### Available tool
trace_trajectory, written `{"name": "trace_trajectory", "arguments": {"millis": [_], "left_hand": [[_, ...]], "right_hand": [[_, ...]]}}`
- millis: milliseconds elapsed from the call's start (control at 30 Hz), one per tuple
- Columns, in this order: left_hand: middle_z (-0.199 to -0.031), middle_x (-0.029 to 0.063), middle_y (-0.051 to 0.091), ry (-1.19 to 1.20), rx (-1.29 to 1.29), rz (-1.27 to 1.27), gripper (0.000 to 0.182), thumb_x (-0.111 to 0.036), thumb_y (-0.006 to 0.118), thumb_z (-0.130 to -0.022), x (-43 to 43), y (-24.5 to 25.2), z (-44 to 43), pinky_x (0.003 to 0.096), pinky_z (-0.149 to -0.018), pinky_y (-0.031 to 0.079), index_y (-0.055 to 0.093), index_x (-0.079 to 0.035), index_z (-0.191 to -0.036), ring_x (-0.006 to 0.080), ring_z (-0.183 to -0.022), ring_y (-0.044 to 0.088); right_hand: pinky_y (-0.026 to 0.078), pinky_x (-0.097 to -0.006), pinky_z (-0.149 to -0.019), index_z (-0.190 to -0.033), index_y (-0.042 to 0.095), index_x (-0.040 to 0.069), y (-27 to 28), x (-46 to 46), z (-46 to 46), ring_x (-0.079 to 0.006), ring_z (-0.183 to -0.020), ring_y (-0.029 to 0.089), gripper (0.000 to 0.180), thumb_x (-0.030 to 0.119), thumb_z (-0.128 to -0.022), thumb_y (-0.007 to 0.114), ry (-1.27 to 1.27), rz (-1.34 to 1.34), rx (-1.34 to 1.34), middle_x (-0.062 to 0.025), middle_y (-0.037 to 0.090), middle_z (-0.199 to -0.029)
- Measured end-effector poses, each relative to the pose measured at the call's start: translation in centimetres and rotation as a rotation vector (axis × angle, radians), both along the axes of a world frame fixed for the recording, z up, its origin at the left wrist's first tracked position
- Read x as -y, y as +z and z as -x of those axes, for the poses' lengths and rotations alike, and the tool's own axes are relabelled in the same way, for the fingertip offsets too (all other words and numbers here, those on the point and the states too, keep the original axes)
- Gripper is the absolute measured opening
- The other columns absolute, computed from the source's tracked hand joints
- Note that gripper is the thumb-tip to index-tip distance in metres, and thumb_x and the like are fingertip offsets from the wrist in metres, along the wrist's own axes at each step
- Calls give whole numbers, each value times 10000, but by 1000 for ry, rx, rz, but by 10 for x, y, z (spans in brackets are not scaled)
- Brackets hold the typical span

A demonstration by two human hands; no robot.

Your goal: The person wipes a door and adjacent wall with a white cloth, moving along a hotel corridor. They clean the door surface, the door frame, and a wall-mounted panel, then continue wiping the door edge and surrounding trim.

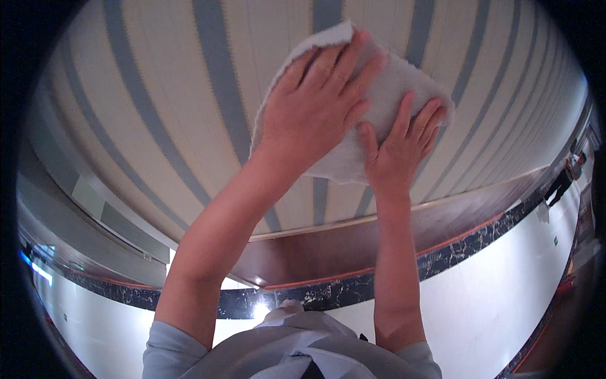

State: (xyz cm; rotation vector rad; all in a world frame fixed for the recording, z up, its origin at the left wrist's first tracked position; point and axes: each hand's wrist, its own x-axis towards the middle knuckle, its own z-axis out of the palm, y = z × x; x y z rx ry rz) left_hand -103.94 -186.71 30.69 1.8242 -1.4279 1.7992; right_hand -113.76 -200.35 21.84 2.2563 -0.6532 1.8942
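Observation:
A pale cloth (350, 151) lies spread against a wall with beige and blue-grey striped covering (284, 199). My left hand (317, 94) is flat on the cloth's left and upper part, with its fingers reaching up and to the right. Lower and to the right, my right hand (402, 142) presses on the cloth, its thumb apart from the other fingers. The cloth's upper left edge is folded up beside my left fingers. Part of the cloth is hidden beneath both hands.
Below the striped covering runs brown panelling (307, 256), then a black marbled floor border (331, 293) beside a shiny pale floor (473, 303). A grey door or frame (94, 222) is at the left. Another person (565, 177) stands far off at the right.

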Motion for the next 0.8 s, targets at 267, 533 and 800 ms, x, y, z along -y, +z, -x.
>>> {"name": "trace_trajectory", "arguments": {"millis": [267,533,800], "left_hand": [[-1593,16,362,124,133,-351,664,-537,519,-928,6,-95,13,377,-1092,322,430,-230,-1510,214,-1361,380],[-1568,28,399,-17,156,-505,611,-372,532,-930,6,-183,5,321,-1076,363,453,-153,-1495,180,-1336,424],[-1476,16,491,-185,69,-607,609,-225,541,-884,-20,-267,-19,314,-1092,371,473,-144,-1483,158,-1323,457]], "right_hand": [[135,-672,-1146,-1574,147,45,-120,-7,14,-577,-1463,60,912,644,-959,454,-26,-240,-117,-393,22,-1582],[116,-642,-1168,-1483,215,-121,-203,-35,22,-571,-1464,59,917,520,-935,575,-57,-520,-327,-430,63,-1551],[123,-628,-1171,-1478,204,-140,-239,-46,21,-565,-1454,104,867,430,-945,581,-82,-642,-470,-438,136,-1526]]}}
